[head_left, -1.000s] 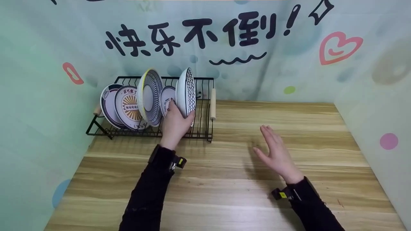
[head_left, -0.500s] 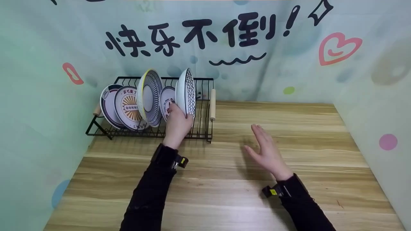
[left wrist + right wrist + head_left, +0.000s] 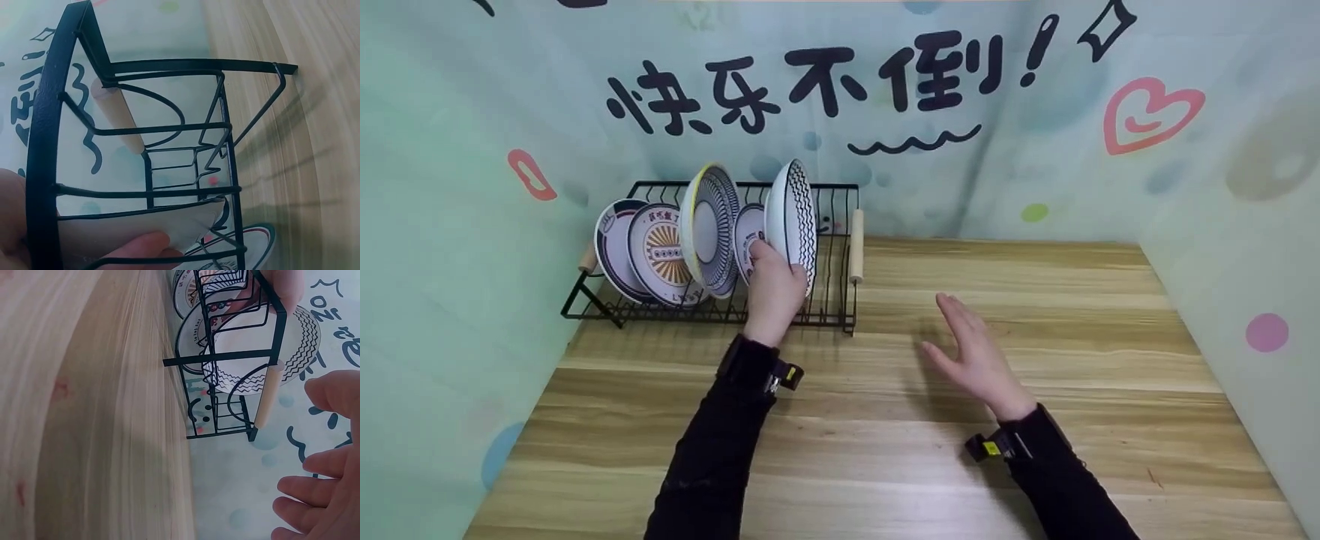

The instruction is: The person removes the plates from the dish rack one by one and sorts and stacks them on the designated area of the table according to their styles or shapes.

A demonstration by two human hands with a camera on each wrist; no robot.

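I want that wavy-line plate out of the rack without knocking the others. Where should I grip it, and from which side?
Best judged: grip the wavy-line plate at its lower front rim, where the left hand holds it now, coming from the table side. It stands on edge in the black wire rack, rightmost of the plates; the small plate sits close behind, so lift upward.

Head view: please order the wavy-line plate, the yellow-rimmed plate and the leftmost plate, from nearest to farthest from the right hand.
From the right hand:
1. Wavy-line plate, right end of the row, gripped by the left hand.
2. Yellow-rimmed plate, middle.
3. Leftmost plate, left end.
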